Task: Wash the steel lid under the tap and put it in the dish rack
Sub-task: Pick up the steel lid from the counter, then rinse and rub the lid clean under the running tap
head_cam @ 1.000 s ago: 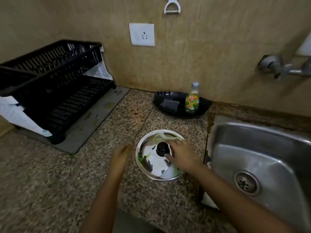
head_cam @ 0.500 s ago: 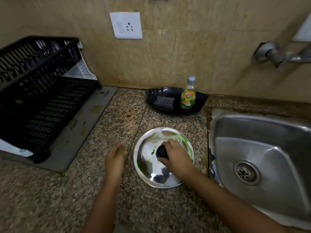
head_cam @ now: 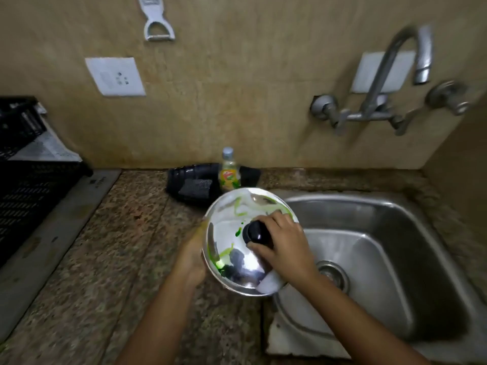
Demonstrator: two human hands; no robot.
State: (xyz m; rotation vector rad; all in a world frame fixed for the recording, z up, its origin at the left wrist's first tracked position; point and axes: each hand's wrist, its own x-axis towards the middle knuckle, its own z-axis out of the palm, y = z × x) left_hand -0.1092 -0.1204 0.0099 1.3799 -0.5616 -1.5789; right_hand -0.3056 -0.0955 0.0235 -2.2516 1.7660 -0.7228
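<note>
Racking first, far left: black slatted plastic dish rack [head_cam: 29,185] sits on a grey drain mat [head_cam: 66,222] at the edge of the speckled brown granite counter [head_cam: 110,259]. On the beige wall above, a white socket plate [head_cam: 115,76], and higher up a white peeler [head_cam: 157,22] hanging. Moving along the back of the counter, a black oval tray [head_cam: 189,180] with a dark scrub pad [head_cam: 196,187] lying in it and a small clear bottle of yellow dish soap [head_cam: 229,172] standing at its right end. Now the action: left hand [head_cam: 193,256] is cupped against the left rim of the round shiny steel lid [head_cam: 232,233], though its fingers are blurred and mostly hidden, so how firmly it grips I cannot tell. The lid is tilted, lifted over the seam between counter and sink, smeared with green streaks. Right hand [head_cam: 283,246] is clenched around the lid's black knob [head_cam: 257,232]. Further right, the stainless steel sink basin [head_cam: 390,233], drain [head_cam: 333,275] just beyond the wrist. Up on the wall, the grey curved tap [head_cam: 390,75], no water visible.
</note>
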